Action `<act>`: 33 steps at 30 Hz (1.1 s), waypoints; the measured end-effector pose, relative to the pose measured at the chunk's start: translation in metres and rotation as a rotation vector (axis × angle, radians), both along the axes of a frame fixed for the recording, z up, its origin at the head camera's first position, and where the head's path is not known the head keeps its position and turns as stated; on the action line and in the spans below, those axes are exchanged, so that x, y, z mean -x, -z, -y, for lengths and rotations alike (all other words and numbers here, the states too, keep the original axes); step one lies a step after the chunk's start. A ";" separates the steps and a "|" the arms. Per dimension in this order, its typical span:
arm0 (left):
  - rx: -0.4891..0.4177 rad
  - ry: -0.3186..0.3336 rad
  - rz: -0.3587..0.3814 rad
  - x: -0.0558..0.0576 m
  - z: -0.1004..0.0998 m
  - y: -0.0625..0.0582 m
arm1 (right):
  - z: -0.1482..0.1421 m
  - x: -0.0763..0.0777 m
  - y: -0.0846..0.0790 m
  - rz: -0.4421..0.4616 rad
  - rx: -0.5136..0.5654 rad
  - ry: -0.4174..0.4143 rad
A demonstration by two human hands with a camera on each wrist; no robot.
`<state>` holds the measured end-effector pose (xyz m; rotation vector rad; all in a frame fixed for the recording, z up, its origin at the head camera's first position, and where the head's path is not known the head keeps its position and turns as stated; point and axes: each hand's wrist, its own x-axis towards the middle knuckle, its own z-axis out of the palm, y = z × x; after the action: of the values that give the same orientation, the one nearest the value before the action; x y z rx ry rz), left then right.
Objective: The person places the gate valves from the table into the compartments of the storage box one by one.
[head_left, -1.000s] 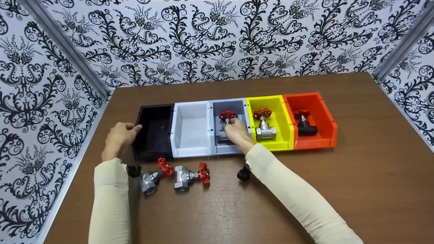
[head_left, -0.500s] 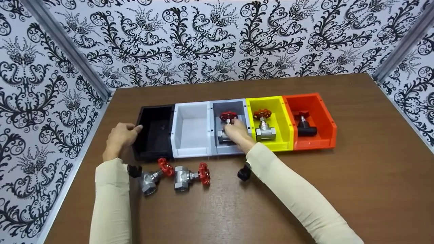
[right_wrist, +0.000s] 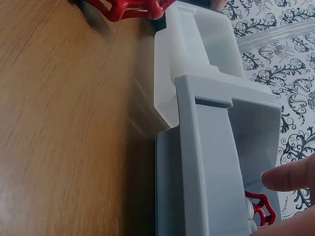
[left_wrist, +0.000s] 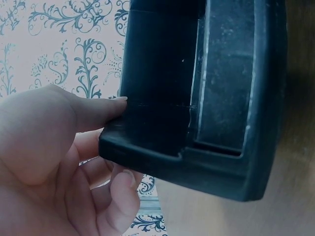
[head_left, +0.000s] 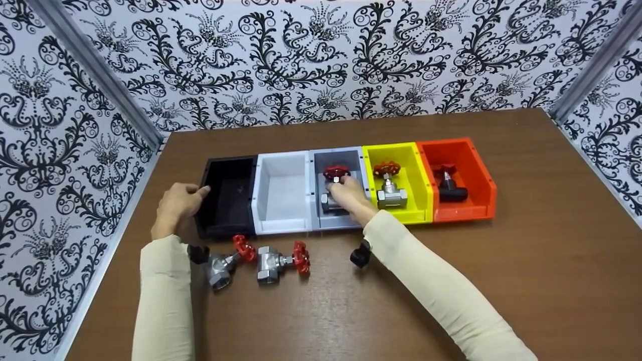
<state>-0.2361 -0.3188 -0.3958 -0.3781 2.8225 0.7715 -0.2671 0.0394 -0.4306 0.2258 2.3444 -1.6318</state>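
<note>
My left hand (head_left: 179, 203) grips the side wall of the black bin (left_wrist: 226, 73), thumb over the rim and the other fingers curled outside. In the grey bin (head_left: 339, 220), my right hand (head_left: 351, 195) holds a metal valve by the stem below its red handwheel (head_left: 336, 173). Part of the valve's body (head_left: 328, 201) is hidden behind the hand. The right wrist view shows the thumb (right_wrist: 285, 178) above the handwheel, with the remaining fingers mostly out of frame. Two more red-wheeled valves lie on the table, a slanted one (head_left: 219, 271) and a straight one (head_left: 269, 264).
A white bin (head_left: 283, 195) stands between the black and grey ones. To the right, the yellow bin (head_left: 421, 195) contains a valve (head_left: 392, 195), and the orange bin (head_left: 481, 185) a dark-bodied one (head_left: 453, 193). Patterned walls (head_left: 321, 60) enclose the brown table (head_left: 541, 225).
Both hands stay nearly where they were. The right hand has shifted very slightly, showing a little more of the valve's body in the grey bin.
</note>
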 end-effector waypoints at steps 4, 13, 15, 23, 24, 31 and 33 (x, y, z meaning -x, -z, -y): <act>-0.009 -0.008 -0.002 0.000 -0.001 0.001 | 0.000 0.000 -0.001 -0.001 0.013 -0.003; -0.027 -0.020 0.016 -0.002 -0.001 0.001 | -0.002 -0.003 -0.007 0.018 0.048 -0.050; -0.025 -0.021 0.020 -0.002 0.000 0.001 | -0.002 -0.004 -0.009 0.034 0.071 -0.061; -0.018 -0.007 0.022 -0.001 0.000 0.000 | -0.005 -0.006 -0.012 0.040 0.106 -0.096; -0.016 -0.007 0.022 -0.001 0.000 0.000 | -0.005 -0.006 -0.013 0.036 0.100 -0.101; -0.019 -0.001 0.021 0.000 0.002 0.000 | -0.007 -0.006 -0.013 0.037 0.052 -0.126; -0.019 0.004 0.015 -0.001 0.001 0.000 | -0.008 -0.005 -0.012 0.036 0.033 -0.122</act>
<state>-0.2354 -0.3201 -0.3955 -0.3733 2.7987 0.7906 -0.2618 0.0469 -0.4183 0.1021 2.2565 -1.5936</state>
